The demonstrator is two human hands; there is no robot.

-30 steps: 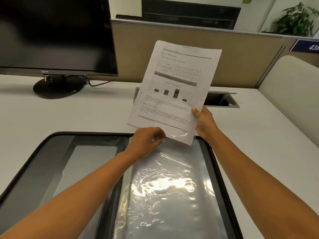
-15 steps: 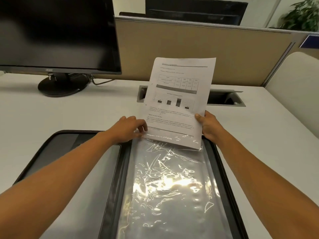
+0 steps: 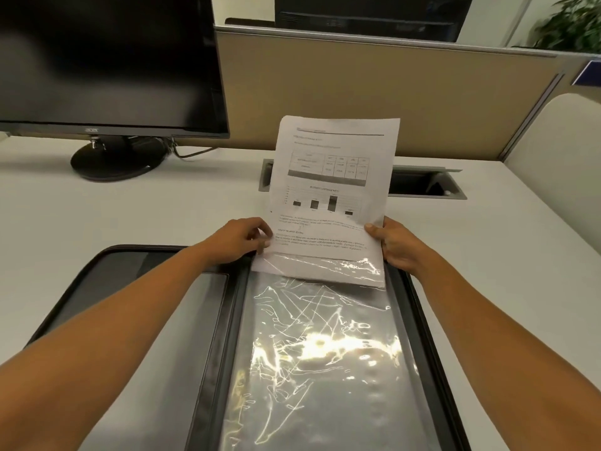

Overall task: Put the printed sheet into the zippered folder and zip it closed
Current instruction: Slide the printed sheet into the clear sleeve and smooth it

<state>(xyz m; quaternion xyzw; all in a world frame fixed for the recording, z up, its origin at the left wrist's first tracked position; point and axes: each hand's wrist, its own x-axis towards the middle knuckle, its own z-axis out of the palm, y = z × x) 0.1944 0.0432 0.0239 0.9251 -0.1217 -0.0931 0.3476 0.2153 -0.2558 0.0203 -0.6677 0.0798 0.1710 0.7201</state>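
The printed sheet [image 3: 335, 177], white with a table and a bar chart, stands tilted over the far end of the open zippered folder [image 3: 156, 320]. Its bottom edge sits inside the top of a shiny clear plastic sleeve [image 3: 322, 353] on the folder's right half. My right hand [image 3: 395, 244] grips the sheet's lower right edge, thumb on the front. My left hand [image 3: 242, 239] pinches at the sheet's lower left corner and the sleeve's opening; which of the two it holds is unclear. The folder lies flat and unzipped, with a black rim.
A black monitor [image 3: 107, 60] on a round stand [image 3: 120, 157] occupies the desk's far left. Behind the sheet is a recessed cable tray [image 3: 422, 183] in the white desk [image 3: 146, 216]. A beige partition [image 3: 357, 92] runs across the back.
The sheet has come down and toward me, and its bottom edge has slid deeper into the clear sleeve. My left hand moved from the sheet's bottom middle to its lower left corner.
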